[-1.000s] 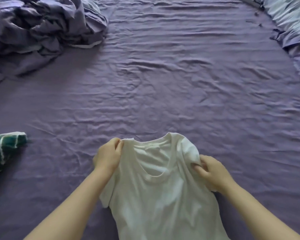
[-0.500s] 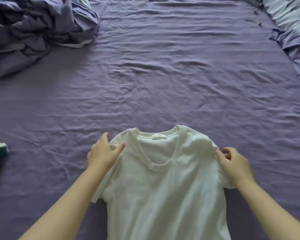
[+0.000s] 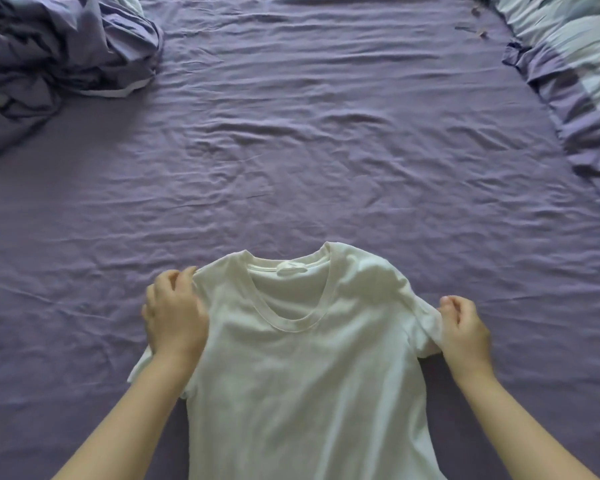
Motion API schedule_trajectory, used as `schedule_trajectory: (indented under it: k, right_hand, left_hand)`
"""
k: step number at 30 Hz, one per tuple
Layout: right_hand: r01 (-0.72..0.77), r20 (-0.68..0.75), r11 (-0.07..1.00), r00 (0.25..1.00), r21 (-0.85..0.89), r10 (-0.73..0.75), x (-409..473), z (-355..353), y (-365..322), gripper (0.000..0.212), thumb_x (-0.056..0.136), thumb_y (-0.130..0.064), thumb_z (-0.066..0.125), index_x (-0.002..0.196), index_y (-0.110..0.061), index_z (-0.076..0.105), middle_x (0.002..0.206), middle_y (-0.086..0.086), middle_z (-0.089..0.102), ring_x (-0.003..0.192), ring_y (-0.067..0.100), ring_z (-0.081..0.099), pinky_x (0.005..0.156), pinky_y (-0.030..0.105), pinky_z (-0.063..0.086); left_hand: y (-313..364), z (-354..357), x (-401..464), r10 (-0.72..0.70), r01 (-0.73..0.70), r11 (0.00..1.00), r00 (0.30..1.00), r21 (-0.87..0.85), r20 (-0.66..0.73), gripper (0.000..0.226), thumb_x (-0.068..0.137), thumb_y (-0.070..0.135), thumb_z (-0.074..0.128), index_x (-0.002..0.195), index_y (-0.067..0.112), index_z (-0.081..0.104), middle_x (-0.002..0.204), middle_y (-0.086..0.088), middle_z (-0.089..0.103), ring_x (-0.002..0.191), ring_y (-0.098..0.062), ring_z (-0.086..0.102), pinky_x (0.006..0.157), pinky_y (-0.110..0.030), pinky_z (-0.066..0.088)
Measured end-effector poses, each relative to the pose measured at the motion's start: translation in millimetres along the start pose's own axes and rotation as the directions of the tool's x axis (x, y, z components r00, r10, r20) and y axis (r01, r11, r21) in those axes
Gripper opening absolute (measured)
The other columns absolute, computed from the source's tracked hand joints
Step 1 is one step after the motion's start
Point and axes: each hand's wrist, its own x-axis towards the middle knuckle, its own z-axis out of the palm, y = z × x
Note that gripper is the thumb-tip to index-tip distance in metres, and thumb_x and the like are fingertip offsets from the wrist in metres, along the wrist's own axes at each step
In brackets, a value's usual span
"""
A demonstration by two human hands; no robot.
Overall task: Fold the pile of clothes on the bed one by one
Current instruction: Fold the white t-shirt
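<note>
- I judge the step in hand to be spreading one garment flat before any fold: the white T-shirt [image 3: 302, 368] lies front up on the purple bedsheet [image 3: 326, 150], collar away from me.
- My left hand [image 3: 175, 317] grips the left shoulder, fingers curled on the fabric; my right hand [image 3: 463, 332] pinches the right sleeve. The two hands sit well apart.
- Next, I reckon, the sleeves need pulling outward, then folding inward.
- The shirt looks thin, soft and creased, its hem out of view below.
- A crumpled bedding heap [image 3: 59, 53] lies far left.
</note>
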Motion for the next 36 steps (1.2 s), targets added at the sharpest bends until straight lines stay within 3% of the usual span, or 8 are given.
schedule_trajectory:
  k: [4, 8, 13, 18, 23, 30, 33, 36]
  right_hand:
    - [-0.112, -0.004, 0.993, 0.994, 0.034, 0.112, -13.1, -8.7, 17.6, 0.033, 0.094, -0.037, 0.05, 0.113, -0.01, 0.054, 0.088, 0.0, 0.061, 0.083, 0.023, 0.053, 0.07, 0.032, 0.035]
    - [-0.088, 0.061, 0.993, 0.995, 0.075, 0.084, -15.6, -11.6, 30.4, 0.019, 0.087, -0.032, 0.064, 0.099, -0.018, 0.057, 0.08, -0.008, 0.059, 0.082, 0.02, 0.057, 0.068, 0.03, 0.039]
    - [0.021, 0.035, 0.969, 0.999, 0.245, -0.031, -12.6, -10.1, 29.5, 0.01, 0.087, -0.02, 0.064, 0.08, -0.024, 0.057, 0.078, -0.005, 0.063, 0.072, 0.012, 0.057, 0.06, 0.017, 0.043]
    - [-0.023, -0.041, 0.961, 0.999, 0.276, 0.035, 2.1, -14.0, 27.6, 0.012, 0.09, -0.023, 0.058, 0.086, -0.017, 0.048, 0.071, -0.005, 0.053, 0.062, 0.009, 0.048, 0.055, 0.021, 0.038]
    - [0.0, -0.095, 0.954, 0.995, 0.301, 0.03, 16.3, -24.4, 30.7, 0.014, 0.094, -0.025, 0.052, 0.105, -0.017, 0.049, 0.081, -0.01, 0.06, 0.076, 0.013, 0.056, 0.064, 0.027, 0.039]
    - [-0.036, 0.032, 0.995, 0.999, 0.089, 0.033, 12.7, -15.8, 35.8, 0.052, 0.089, -0.024, 0.059, 0.136, -0.011, 0.042, 0.097, -0.006, 0.062, 0.094, 0.02, 0.056, 0.08, 0.031, 0.04]
    - [-0.026, 0.062, 0.999, 0.998, -0.02, 0.027, 19.4, -14.2, 32.7, 0.031, 0.086, -0.02, 0.06, 0.116, -0.012, 0.06, 0.095, 0.004, 0.058, 0.099, 0.028, 0.051, 0.088, 0.04, 0.042]
    - [-0.02, -0.001, 0.996, 1.0, 0.081, 0.021, 23.4, -16.6, 28.6, 0.008, 0.087, -0.012, 0.052, 0.086, -0.012, 0.06, 0.092, 0.005, 0.055, 0.09, 0.027, 0.05, 0.073, 0.032, 0.036]
  left_hand:
    - [80.1, 26.0, -36.7, 0.366, -0.337, 0.912, 0.926, -0.234, 0.095, 0.036, 0.082, -0.007, 0.056, 0.116, 0.002, 0.065, 0.116, -0.019, 0.059, 0.107, -0.041, 0.052, 0.09, -0.051, 0.044]
    - [150.9, 57.1, -44.3, 0.486, -0.421, 0.844, 0.862, -0.332, 0.142, 0.036, 0.086, -0.004, 0.049, 0.118, 0.006, 0.063, 0.124, -0.011, 0.058, 0.115, -0.031, 0.051, 0.096, -0.044, 0.041]
    - [203.9, 92.4, -15.9, 0.625, -0.626, 0.771, 0.711, -0.114, 0.323, 0.053, 0.094, -0.001, 0.037, 0.142, 0.019, 0.038, 0.152, -0.001, 0.032, 0.143, -0.021, 0.02, 0.114, -0.038, 0.013]
    - [225.0, 102.0, 1.7, 0.587, -0.734, 0.673, 0.605, 0.091, 0.538, 0.037, 0.091, 0.038, 0.052, 0.127, 0.029, 0.053, 0.122, -0.002, 0.054, 0.12, -0.026, 0.036, 0.091, -0.034, 0.03]
    - [227.5, 95.7, 20.4, 0.522, -0.526, 0.844, 0.765, -0.1, 0.376, 0.018, 0.089, 0.03, 0.058, 0.105, 0.024, 0.057, 0.118, 0.001, 0.053, 0.119, -0.024, 0.036, 0.086, -0.03, 0.028]
    - [229.2, 102.5, 4.6, 0.479, -0.542, 0.84, 0.735, -0.009, 0.481, 0.041, 0.09, 0.043, 0.047, 0.127, 0.027, 0.053, 0.122, -0.001, 0.059, 0.12, -0.026, 0.04, 0.097, -0.036, 0.033]
    - [229.1, 103.3, 9.5, 0.476, -0.574, 0.815, 0.74, 0.076, 0.475, 0.027, 0.093, 0.033, 0.048, 0.115, 0.023, 0.061, 0.115, -0.002, 0.06, 0.113, -0.026, 0.042, 0.089, -0.035, 0.04]
    - [231.3, 103.3, 13.5, 0.488, -0.517, 0.854, 0.758, -0.059, 0.432, 0.019, 0.09, 0.028, 0.056, 0.106, 0.023, 0.064, 0.112, 0.001, 0.062, 0.114, -0.024, 0.042, 0.087, -0.033, 0.037]
